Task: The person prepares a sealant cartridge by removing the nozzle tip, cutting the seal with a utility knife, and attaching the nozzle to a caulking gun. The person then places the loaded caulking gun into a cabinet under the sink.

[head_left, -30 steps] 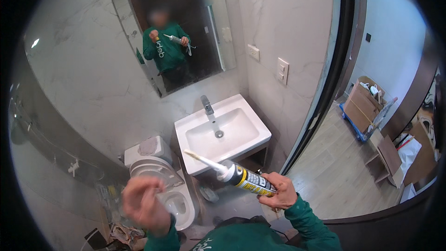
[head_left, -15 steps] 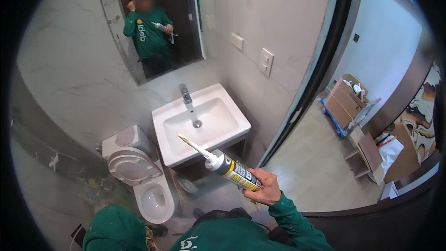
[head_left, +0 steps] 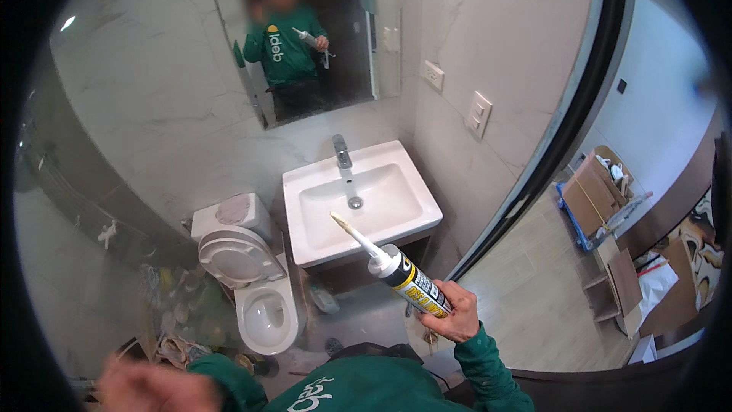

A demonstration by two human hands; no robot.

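My right hand [head_left: 457, 313] is closed around the rear of a sealant cartridge [head_left: 414, 284], which has a white, black and yellow body. Its long white nozzle, yellowed at the tip, slants up and left in front of the white washbasin [head_left: 301, 250]. The basin's grey tap [head_left: 342, 152] stands at the back rim. At the lower left edge my left hand [head_left: 156, 387] is raised close to the camera, smeared by motion; its fingers cannot be made out.
Left of the basin is a white toilet [head_left: 267, 322] with its lid up. A mirror [head_left: 252, 99] hangs above. Clutter lies beyond the toilet at left. Through the doorway on the right stand a cardboard box [head_left: 587, 192] on a blue base and several cardboard pieces.
My left hand has come down from near the head into the lower left of view. The view has shifted, moving the room rightward in the picture. The right hand still holds the cartridge.
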